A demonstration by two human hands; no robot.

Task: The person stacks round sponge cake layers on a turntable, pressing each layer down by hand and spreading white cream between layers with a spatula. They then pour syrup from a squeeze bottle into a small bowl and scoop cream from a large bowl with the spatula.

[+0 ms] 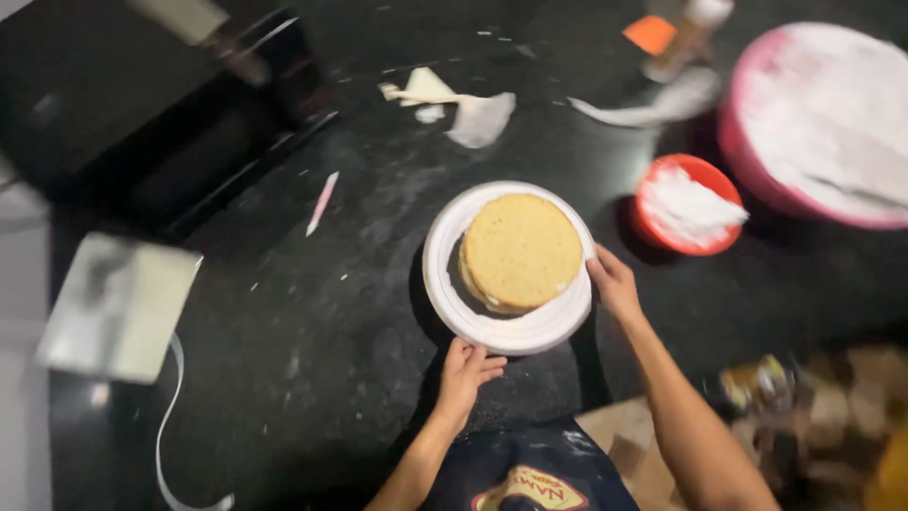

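We grip the stiff plate [492, 326] rim with left hand [465, 371] and right hand [613, 281]; the soft cake [520, 251] looks fragile.

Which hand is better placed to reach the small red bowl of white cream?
Probably the right hand: it rests on the white turntable's right rim, close beside the red bowl. The left hand holds the near rim, farther off.

Black counter [312, 312] (flour-dusted): white turntable [492, 326], red bowl [689, 203], pink tub [813, 123].
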